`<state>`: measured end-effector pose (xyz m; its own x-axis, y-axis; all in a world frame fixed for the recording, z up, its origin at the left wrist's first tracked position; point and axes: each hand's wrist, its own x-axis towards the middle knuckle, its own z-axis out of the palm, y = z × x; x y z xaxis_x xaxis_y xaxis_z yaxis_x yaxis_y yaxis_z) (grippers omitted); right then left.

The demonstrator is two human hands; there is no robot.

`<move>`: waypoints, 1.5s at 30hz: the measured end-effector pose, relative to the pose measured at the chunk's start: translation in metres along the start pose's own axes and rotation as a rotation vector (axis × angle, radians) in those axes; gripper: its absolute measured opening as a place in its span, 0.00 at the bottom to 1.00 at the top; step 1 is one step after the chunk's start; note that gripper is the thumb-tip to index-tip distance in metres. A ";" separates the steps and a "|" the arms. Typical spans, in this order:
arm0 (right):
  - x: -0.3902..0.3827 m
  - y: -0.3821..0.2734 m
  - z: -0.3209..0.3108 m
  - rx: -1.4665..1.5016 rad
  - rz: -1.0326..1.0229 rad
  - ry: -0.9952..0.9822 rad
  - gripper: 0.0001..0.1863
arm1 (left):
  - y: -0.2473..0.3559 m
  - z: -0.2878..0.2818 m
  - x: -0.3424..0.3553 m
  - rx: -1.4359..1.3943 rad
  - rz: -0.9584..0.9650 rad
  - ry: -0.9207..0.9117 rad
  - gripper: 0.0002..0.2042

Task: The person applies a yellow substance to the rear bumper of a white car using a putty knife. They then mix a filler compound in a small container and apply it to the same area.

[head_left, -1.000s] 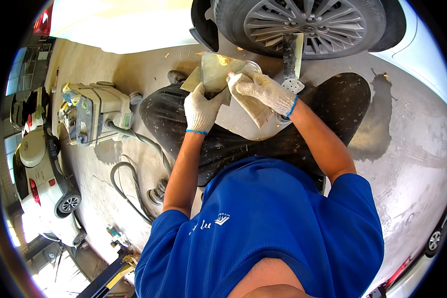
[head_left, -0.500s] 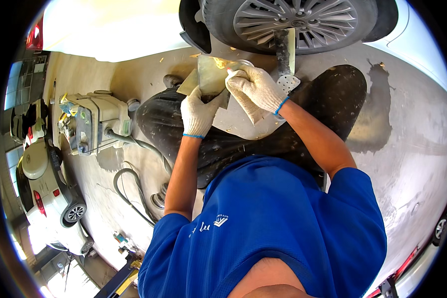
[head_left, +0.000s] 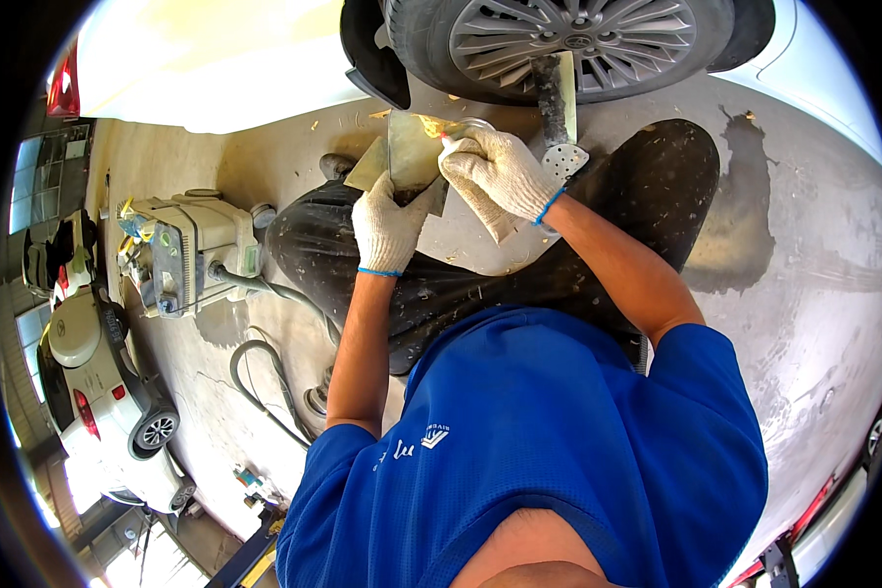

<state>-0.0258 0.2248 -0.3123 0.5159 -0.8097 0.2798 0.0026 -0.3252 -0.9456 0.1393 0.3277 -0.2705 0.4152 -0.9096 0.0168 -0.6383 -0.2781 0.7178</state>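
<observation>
My left hand (head_left: 384, 227), in a white knit glove, is closed on flat, pale putty spreaders (head_left: 413, 152); at least two plates overlap, with the thumb over their lower part. Yellow putty (head_left: 431, 125) lies at the upper right corner of the larger plate. Right beside that corner is my gloved right hand (head_left: 500, 174), its fingers pinched together. A small red spot shows at its fingertips, but whatever it grips is mostly hidden. Below the right hand hangs a beige, cloth-like strip (head_left: 487, 211).
A car wheel (head_left: 573, 44) stands ahead, with a long dark block (head_left: 556, 98) in front and a perforated pad (head_left: 564, 160) below it. My dark-trousered knees spread to both sides. At left are a boxy dust extractor (head_left: 201, 245), its hose (head_left: 255, 348) and a parked white car (head_left: 103, 377).
The view has shifted slightly, so the wheel and floor items sit a little differently. Both hands keep nearly the same pose and hold.
</observation>
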 end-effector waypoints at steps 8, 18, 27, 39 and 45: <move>0.003 0.021 0.003 0.045 -0.026 -0.017 0.12 | -0.001 -0.002 0.000 0.160 0.086 0.026 0.16; 0.008 -0.024 -0.016 0.197 0.733 -0.335 0.17 | -0.018 -0.013 0.015 -0.137 -0.117 -0.017 0.14; 0.007 -0.006 0.001 0.039 0.266 -0.133 0.15 | -0.036 -0.015 0.023 -0.356 -0.228 -0.095 0.16; 0.026 -0.010 0.031 -0.080 0.282 -0.125 0.13 | -0.035 -0.018 0.020 -0.178 -0.157 -0.110 0.17; 0.027 -0.007 0.034 -0.051 0.293 -0.133 0.14 | -0.031 -0.022 0.019 -0.181 -0.158 -0.107 0.16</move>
<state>0.0175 0.2221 -0.3035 0.5956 -0.8027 -0.0303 -0.2034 -0.1142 -0.9724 0.1807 0.3260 -0.2772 0.4231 -0.8896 -0.1718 -0.4406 -0.3677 0.8189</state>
